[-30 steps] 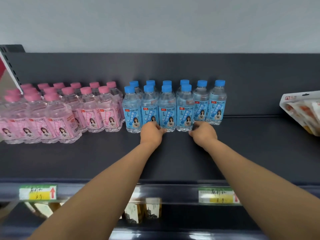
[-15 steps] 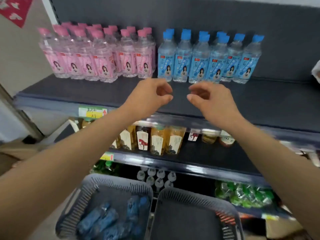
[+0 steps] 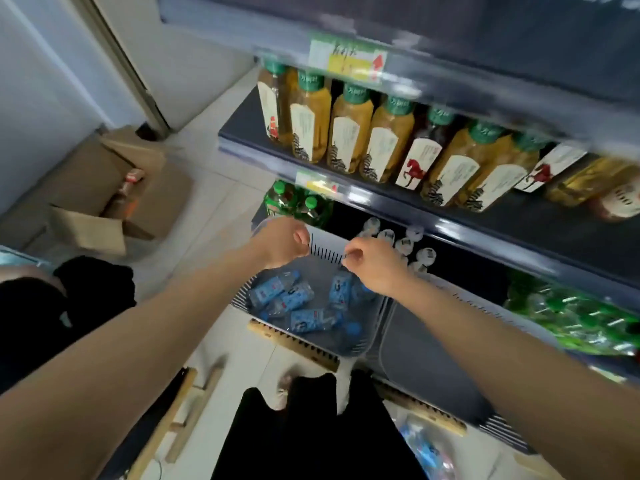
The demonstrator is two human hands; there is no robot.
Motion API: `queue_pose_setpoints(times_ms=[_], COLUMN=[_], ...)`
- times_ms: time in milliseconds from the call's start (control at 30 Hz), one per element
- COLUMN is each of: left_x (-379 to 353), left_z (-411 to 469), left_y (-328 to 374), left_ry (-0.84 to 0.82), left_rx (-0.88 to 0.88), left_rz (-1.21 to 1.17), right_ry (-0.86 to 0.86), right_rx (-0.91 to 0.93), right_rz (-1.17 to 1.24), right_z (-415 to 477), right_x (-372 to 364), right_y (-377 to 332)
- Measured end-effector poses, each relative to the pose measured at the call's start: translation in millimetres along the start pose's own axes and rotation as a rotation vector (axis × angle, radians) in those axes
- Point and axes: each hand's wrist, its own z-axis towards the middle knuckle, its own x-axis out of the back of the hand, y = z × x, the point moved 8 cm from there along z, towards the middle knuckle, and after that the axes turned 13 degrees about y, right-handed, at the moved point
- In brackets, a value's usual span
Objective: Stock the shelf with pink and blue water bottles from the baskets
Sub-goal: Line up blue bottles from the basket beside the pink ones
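Blue water bottles (image 3: 294, 301) lying in basket (image 3: 327, 254), left hand (image 3: 284, 242) and right hand (image 3: 374, 268) above, fingers (image 3: 301, 237) loosely curled, empty

Left hand (image 3: 282, 242), right hand (image 3: 372, 268), loosely curled

The left hand (image 3: 282, 242) and right hand (image 3: 372, 268) hung close together over a grey basket (image 3: 327, 253), fingers loosely curled, holding nothing. Blue water bottles (image 3: 304, 320) lay on their sides inside it. A second basket (image 3: 433, 341) stood just beside it. Amber drink bottles (image 3: 349, 133) lined the shelf (image 3: 239, 140) above.
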Motion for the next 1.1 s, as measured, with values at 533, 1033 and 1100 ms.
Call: queue_pose_setpoints(times_ms=[533,1033,1100], left_x=[-166.7,-254.0,-255.9], left_z=[63.1,108.7,111.2], left_y=[-185.6,-264.2,-267.2], left_ry=[-0.225,-0.294,-0.325], left_rx=[0.231,0.365,0.385], left_rz=[0.150,0.118,0.101], right_ry=[-0.266,-0.375,-0.395], right_rx=[-0.157,-0.018,0.011], right_rz=[-0.092,-0.112,-0.115], right_z=[68.6,118.0,121.6], right_x=[-226.8,-347.5,-352.1], right_y=[77.8,108.4,108.3])
